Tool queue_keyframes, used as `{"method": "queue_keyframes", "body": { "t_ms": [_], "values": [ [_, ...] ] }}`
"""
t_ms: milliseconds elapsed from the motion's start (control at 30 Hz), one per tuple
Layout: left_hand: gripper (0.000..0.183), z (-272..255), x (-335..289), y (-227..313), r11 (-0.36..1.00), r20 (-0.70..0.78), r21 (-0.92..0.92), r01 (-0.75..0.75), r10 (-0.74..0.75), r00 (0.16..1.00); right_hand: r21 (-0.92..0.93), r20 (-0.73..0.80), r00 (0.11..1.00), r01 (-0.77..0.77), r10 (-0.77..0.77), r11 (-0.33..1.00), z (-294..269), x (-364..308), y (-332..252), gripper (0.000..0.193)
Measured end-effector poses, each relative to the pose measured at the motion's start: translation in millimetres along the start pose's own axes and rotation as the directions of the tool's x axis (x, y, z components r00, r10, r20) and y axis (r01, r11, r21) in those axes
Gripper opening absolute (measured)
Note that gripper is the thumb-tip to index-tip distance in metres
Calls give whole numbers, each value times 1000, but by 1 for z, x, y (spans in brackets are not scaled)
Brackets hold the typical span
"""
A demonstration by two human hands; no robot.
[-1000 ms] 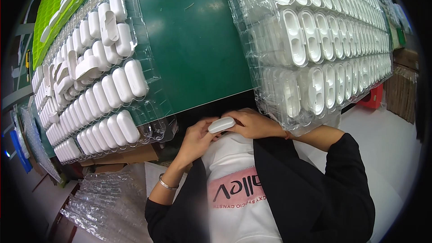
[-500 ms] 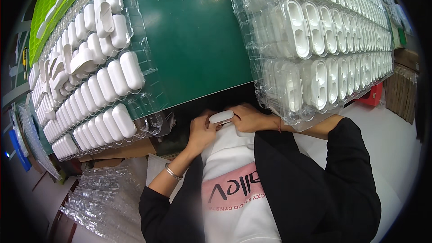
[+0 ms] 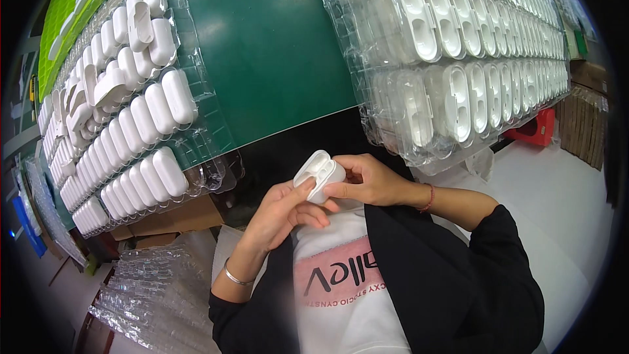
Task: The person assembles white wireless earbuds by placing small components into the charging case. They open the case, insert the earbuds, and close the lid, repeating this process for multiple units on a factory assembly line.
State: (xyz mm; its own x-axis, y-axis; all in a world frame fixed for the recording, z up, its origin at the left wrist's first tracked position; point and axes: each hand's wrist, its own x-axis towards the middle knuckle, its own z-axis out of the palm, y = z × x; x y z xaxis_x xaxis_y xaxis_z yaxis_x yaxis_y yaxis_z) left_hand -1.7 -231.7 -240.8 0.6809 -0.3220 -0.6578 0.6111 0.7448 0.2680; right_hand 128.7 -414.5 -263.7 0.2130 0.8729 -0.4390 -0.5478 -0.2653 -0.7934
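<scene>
A white earbud charging case point(image 3: 320, 172) is held in front of my chest, just beyond the table's near edge. Its lid is swung up, so the hollow inside shows. My right hand point(image 3: 372, 181) grips the case from the right, thumb and fingers closed on its side. From the left, my left hand point(image 3: 276, 212) also has hold of it, a digit pressed against the inner face and the other fingers loosely bent below. Part of the case's left side is hidden behind that hand.
On the left of the green table point(image 3: 275, 46), a clear tray point(image 3: 208, 101) holds rows of closed white cases and loose white parts. Stacked clear trays point(image 3: 367, 78) with opened white shells overhang at right. Behind lies a green mat point(image 3: 69, 19); plastic trays point(image 3: 154, 288) sit lower left.
The case has been opened and tilted so its inside faces up. Both hands have risen slightly, and the left fingers have spread from their closer grip.
</scene>
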Motion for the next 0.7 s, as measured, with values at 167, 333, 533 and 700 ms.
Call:
{"method": "queue_keyframes", "body": {
  "t_ms": [167, 333, 533, 700],
  "values": [
    [14, 19, -38, -14, 376, -111, 901, -216, 680, 724, -38, 120, 981, -147, 151, 988, -7, -12, -24, 33],
    [29, 27, -32, -4, -94, 327, 923, -373, 704, 631, -301, 270, 946, -97, 182, 949, -8, -13, -32, 29],
    [24, 25, -20, -8, -178, 486, 843, -507, 656, 578, -137, 236, 970, -35, 67, 990, 5, -22, -16, 30],
    [23, 31, -29, -12, -187, 558, 777, -601, 646, 521, -121, 353, 933, -30, 71, 992, 10, -31, -20, 28]
  ]
}}
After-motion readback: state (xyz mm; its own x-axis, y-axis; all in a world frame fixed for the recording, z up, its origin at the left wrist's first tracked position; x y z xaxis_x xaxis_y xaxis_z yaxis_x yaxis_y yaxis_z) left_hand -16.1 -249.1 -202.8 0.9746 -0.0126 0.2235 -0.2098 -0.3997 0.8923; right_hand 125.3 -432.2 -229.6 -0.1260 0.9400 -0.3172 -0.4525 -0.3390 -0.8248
